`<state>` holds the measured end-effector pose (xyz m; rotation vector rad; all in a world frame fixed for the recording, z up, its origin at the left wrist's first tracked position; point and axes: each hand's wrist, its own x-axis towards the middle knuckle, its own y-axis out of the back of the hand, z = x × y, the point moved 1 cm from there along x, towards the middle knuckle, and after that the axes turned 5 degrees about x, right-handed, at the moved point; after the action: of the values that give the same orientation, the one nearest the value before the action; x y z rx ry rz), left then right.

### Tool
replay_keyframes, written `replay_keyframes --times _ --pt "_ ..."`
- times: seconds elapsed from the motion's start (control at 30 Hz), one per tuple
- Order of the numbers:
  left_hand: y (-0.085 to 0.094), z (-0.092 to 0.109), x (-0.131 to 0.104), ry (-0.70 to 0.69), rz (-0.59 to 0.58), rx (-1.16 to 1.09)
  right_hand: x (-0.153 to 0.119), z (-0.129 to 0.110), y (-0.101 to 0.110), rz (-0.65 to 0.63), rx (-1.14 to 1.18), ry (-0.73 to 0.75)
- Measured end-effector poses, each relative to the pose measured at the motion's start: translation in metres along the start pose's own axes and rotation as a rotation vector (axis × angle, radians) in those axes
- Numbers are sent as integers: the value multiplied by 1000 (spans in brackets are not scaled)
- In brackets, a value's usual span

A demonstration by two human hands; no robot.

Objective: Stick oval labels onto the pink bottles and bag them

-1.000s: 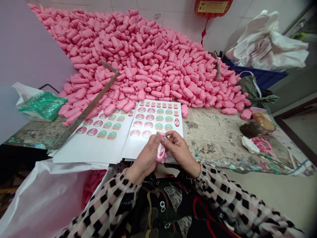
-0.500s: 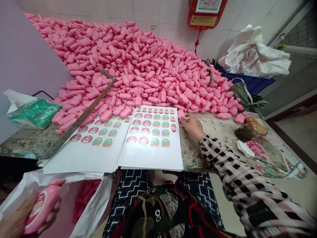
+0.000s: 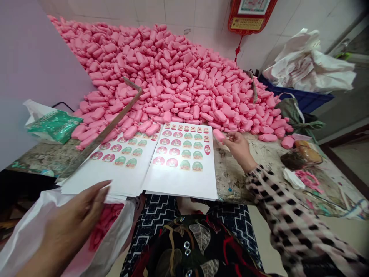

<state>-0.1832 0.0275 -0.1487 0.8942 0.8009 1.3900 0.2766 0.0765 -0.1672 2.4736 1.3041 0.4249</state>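
Observation:
My left hand (image 3: 77, 219), slightly blurred, is over a white bag (image 3: 122, 234) that holds pink bottles (image 3: 105, 225). Its fingers are extended with nothing in them. At the right edge of the sticker sheets, my right hand (image 3: 238, 148) pinches the end of a pink bottle (image 3: 219, 135) lying at the foot of the heap. Two stacks of sheets with pink and green stickers, a left one (image 3: 106, 177) and a right one (image 3: 180, 182), lie side by side on the table. Several bottles rest on the left stack's top edge.
A large heap of pink bottles (image 3: 173, 77) rises against the wall. A wooden strip (image 3: 106, 130) crosses the left side. A green and white bag (image 3: 54, 125) lies far left. At right are a brown lump (image 3: 301, 156), a pink ring (image 3: 309, 181) and a blue crate (image 3: 305, 100).
My left hand has let go of the labelled bottle and moved right and up toward the sheets. My right hand has drawn a little away from the sheets, and the view has shifted.

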Motion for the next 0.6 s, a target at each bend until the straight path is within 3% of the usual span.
replay_keyframes --times 0.03,0.13,0.2,0.27,0.37,0.47,0.53,0.6 --pt "-4 26 4 -139 61 15 -11 -8 4 -76 135 -19" --pt "-34 100 10 -594 62 -16 -52 -32 10 -398 368 -233" --pt "-58 137 12 -773 39 -25 -76 -41 10 -514 478 -417" --pt "-79 164 11 -859 16 -15 -93 -47 9 -586 565 -547" --pt "-96 187 11 -872 -44 -52 -106 -51 9 -676 649 -653" --pt "-100 194 13 -786 -188 -166 -112 -51 9 -728 669 -697" --pt "-102 194 16 -654 -359 -262 -111 -48 9 -755 636 -652" --pt "-104 193 19 -490 -603 -415 -103 -41 8 -733 551 -494"
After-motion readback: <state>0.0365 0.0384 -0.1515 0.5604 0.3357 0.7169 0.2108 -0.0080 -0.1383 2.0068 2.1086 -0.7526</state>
